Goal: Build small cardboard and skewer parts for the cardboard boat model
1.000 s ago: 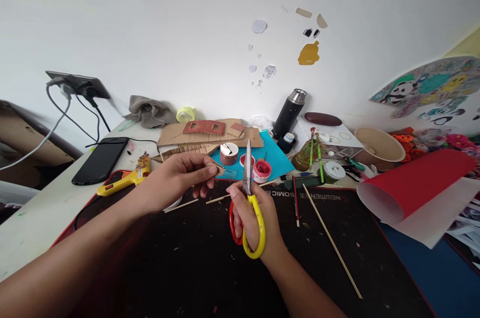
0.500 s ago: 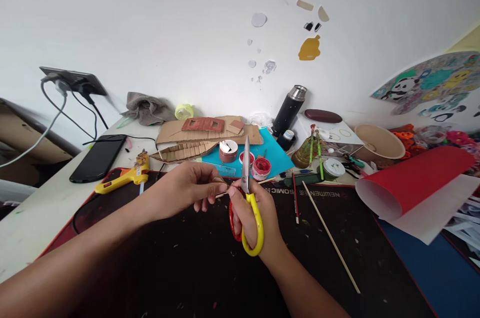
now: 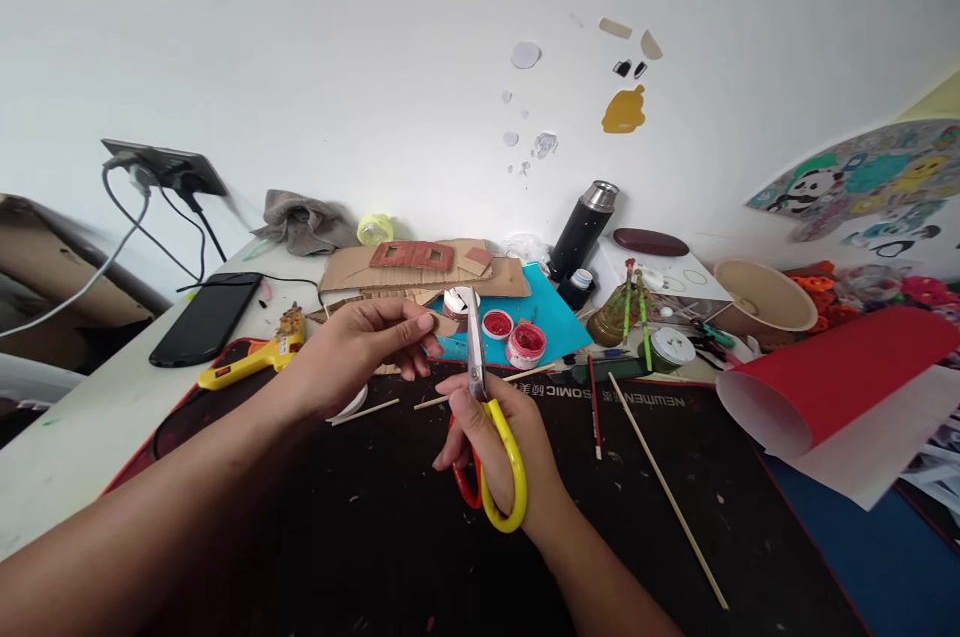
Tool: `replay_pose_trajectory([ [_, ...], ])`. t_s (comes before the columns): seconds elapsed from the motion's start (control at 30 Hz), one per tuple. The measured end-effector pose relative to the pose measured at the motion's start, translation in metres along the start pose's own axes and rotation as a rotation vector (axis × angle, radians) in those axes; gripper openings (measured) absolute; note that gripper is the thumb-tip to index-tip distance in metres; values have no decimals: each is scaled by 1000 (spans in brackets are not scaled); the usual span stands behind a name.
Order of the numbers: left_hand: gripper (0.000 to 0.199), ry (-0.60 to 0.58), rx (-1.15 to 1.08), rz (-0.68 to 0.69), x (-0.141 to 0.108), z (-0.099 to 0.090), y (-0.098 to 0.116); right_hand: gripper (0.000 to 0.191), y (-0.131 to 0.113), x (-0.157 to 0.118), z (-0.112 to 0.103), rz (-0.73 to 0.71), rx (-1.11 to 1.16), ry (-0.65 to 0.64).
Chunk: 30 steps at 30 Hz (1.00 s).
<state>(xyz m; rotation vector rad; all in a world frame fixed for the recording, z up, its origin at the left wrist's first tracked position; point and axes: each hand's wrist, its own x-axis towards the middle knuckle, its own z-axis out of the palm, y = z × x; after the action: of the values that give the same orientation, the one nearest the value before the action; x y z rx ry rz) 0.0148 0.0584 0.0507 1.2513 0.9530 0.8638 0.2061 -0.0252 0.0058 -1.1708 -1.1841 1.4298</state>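
Note:
Scissors point(image 3: 504, 462) with one yellow and one red handle rest in my right hand point(image 3: 499, 437), their blades pointing up and away. To their left, my left hand point(image 3: 375, 347) pinches a small brown cardboard piece point(image 3: 444, 323) between thumb and forefinger. The blades are close to the right end of that piece; whether they touch is unclear. Short thin sticks point(image 3: 365, 412) lie on the black mat point(image 3: 360, 537) below my left hand. A longer stick point(image 3: 667, 487) lies to the right, beside a red pencil point(image 3: 595, 407).
A yellow glue gun point(image 3: 255, 359) and black phone point(image 3: 206, 317) lie left. Behind are cardboard pieces point(image 3: 352, 267), red paint pots point(image 3: 526, 345) on blue paper point(image 3: 559, 317), and a black flask point(image 3: 583, 232). Rolled red paper point(image 3: 855, 377) is at the right.
My hands have moved apart, the left one up a little. The cardboard piece now shows at its fingertips, and the scissors have shifted slightly left. Short sticks and a white round thing are uncovered. The view has shifted slightly.

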Motion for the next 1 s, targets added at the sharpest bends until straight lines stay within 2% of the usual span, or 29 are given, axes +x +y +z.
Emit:
replay_pose_trajectory([
  [0.17,36,131,-81,37,-2,-1,1,72,0,0,0,-21,51,-58],
  [0.37,34,177,-50,95,-6,3,2,53,12,-1,-1,-21,-63,-73],
  [0.63,40,154,71,104,-10,12,8,46,11,-3,-1,-55,-208,-63],
  [1.0,44,139,109,96,-11,15,7,42,10,-4,0,-58,-192,-71],
])
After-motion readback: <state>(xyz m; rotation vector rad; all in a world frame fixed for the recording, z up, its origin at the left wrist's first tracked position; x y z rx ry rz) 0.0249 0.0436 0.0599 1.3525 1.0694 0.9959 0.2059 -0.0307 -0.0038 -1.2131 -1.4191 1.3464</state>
